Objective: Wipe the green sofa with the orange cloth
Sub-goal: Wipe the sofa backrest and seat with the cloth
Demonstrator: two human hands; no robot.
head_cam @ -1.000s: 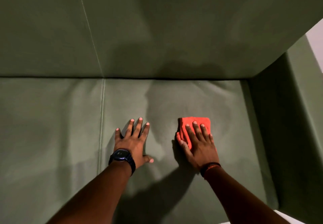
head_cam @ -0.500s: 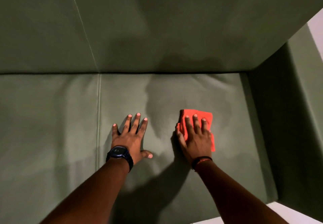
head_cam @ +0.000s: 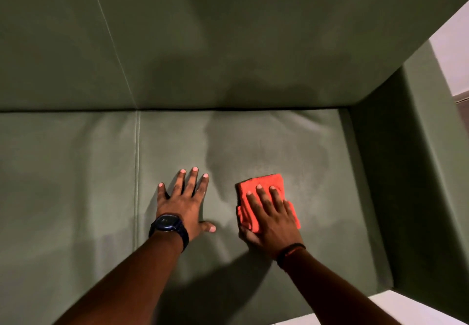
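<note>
The green sofa (head_cam: 253, 142) fills the view, with its seat cushion below and its backrest above. A folded orange cloth (head_cam: 264, 185) lies on the right seat cushion. My right hand (head_cam: 272, 219) presses flat on the cloth, fingers spread over it and the thumb curled at its near left edge. My left hand (head_cam: 186, 197), with a dark watch on the wrist, rests flat on the seat to the left of the cloth, fingers apart and holding nothing.
The sofa's right armrest (head_cam: 416, 172) rises close to the right of the cloth. A vertical seam (head_cam: 137, 172) divides the seat cushions left of my left hand. Pale floor (head_cam: 406, 307) shows at the lower right, a light wall (head_cam: 454, 45) at the upper right.
My right hand has slid the cloth toward me and slightly right across the seat. The left hand stays planted in the same spot.
</note>
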